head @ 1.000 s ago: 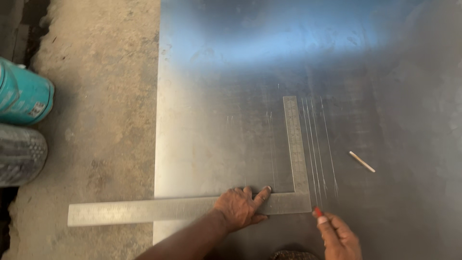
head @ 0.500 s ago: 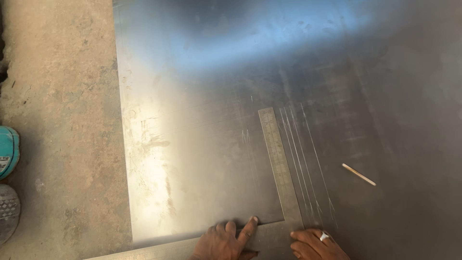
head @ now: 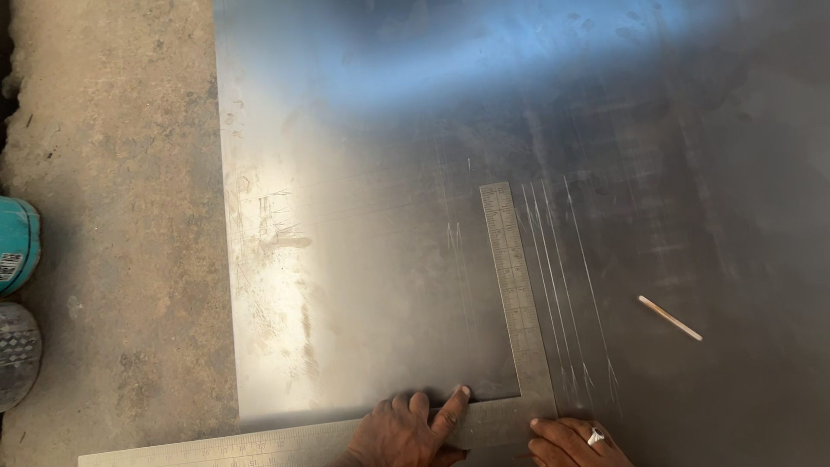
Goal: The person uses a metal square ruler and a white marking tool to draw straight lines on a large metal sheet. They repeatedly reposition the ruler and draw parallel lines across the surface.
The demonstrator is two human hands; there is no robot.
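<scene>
Left hand lies flat, fingers spread, pressing the steel framing square near its corner; grips nothing. Right hand, ringed, curled fingers touching the square's corner; whether it holds anything cannot be told. Square lies at the near edge of the metal sheet, long arm overhanging the left edge onto concrete floor. Thin stick lies apart, rightward.

One metal sheet lies on one concrete floor, and on it sit one steel square with two arms, and one thin stick. Two hands show at the bottom edge, one left hand and one right hand, the right with one ring. At the left edge are one teal container and one dark tyre-like thing.
</scene>
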